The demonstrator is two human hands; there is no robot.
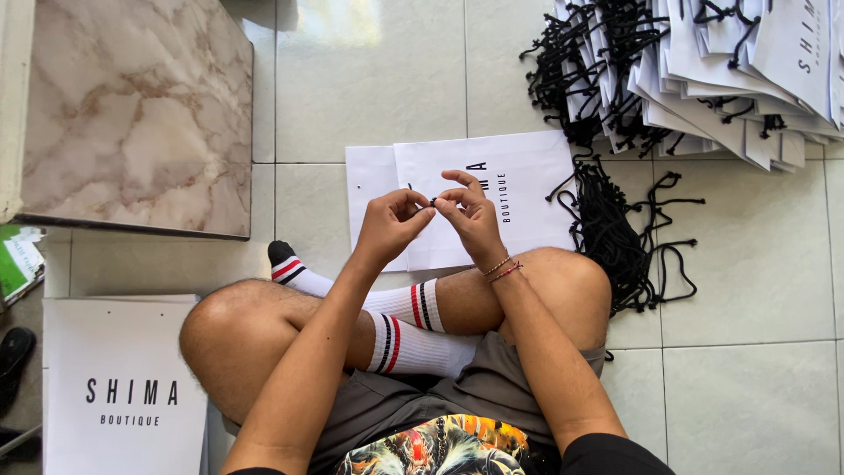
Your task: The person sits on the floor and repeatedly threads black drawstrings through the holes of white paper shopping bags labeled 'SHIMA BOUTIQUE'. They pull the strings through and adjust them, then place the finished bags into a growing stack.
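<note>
I sit cross-legged on a tiled floor. My left hand [392,225] and my right hand [470,214] meet above a flat white paper bag [527,189] that lies in front of my knees. Both pinch the dark tip of a thin black cord [432,203] between thumb and fingers. Most of the cord is hidden by my fingers. A second white bag [367,176] lies partly under the first, its left part showing.
A loose bundle of black cords [615,233] lies right of the bag. A big stack of white bags with black cord handles [721,70] fills the far right. A marble slab [132,110] is at the far left, another white bag pile [123,387] at the near left.
</note>
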